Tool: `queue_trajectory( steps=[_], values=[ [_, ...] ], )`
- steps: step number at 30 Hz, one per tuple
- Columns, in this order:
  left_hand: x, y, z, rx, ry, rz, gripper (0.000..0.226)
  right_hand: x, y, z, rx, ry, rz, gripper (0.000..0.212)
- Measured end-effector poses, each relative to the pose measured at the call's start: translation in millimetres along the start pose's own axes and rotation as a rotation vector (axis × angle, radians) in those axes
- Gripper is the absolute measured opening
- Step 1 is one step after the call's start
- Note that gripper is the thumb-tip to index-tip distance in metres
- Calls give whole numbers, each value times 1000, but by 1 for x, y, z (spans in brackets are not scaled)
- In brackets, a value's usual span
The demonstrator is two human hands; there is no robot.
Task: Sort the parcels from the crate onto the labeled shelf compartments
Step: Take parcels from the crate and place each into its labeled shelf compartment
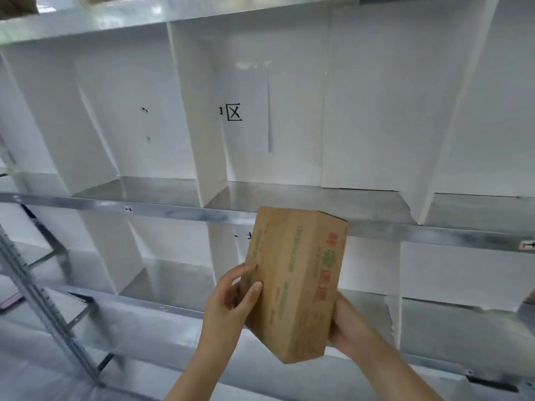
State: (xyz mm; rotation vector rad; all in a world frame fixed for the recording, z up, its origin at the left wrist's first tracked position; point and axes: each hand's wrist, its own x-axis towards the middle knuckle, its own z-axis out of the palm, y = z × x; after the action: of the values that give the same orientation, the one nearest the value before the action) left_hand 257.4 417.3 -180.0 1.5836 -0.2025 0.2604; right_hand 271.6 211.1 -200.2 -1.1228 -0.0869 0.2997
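A brown cardboard parcel (pixel 295 282) with green and red print is held upright in front of the shelf, tilted slightly. My left hand (pixel 231 299) grips its left side with fingers on the face. My right hand (pixel 347 325) cups its lower right edge from behind. The parcel's top reaches the front rail of the middle shelf (pixel 144 211). Behind it is a compartment with a paper label (pixel 234 112) on its back wall, marked with a handwritten character. A second label on the lower row is partly hidden by the parcel.
White divider panels (pixel 199 125) split the metal shelves into compartments, all bare in view. A slotted metal upright (pixel 43 308) stands at the left. A brown box corner (pixel 17 5) shows on the top shelf at far left. The crate is out of view.
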Motion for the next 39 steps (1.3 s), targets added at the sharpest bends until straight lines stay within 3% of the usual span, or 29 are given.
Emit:
queue_trajectory(
  steps=[2,4,6,9,10,11,14,19,24,27,35,39],
  values=[
    [-7,-4,0,-14,-4,-2,27,-4,1,15,-140,52,-187,50],
    [-13,-7,-2,17,5,-2,30,4,10,21,-222,-26,-106,42],
    [-19,-7,-5,15,-54,-74,39,17,32,16,5,-174,203,29],
    [-25,-6,-18,-18,-227,-149,64,18,38,16,-15,-203,64,56],
    [-26,-6,-24,-32,-260,-163,68,20,40,23,-32,-127,98,64],
    [-27,-6,-31,-49,-281,-183,69,22,43,27,-68,-102,175,67],
    [-30,-10,-54,-59,-329,-198,55,25,47,43,-276,-212,177,70],
    [-34,-24,-105,-125,-193,-181,40,31,66,75,-362,-61,129,72],
    [-45,-33,-184,-143,-1,-146,38,36,102,133,-385,107,115,84],
    [-52,-33,-229,-152,100,-134,40,38,117,176,-423,126,100,73],
    [-71,-32,-309,-131,145,-150,28,40,153,247,-476,176,-10,59],
    [-83,-32,-337,-177,135,-210,39,39,177,274,-477,182,-32,61]
  ],
)
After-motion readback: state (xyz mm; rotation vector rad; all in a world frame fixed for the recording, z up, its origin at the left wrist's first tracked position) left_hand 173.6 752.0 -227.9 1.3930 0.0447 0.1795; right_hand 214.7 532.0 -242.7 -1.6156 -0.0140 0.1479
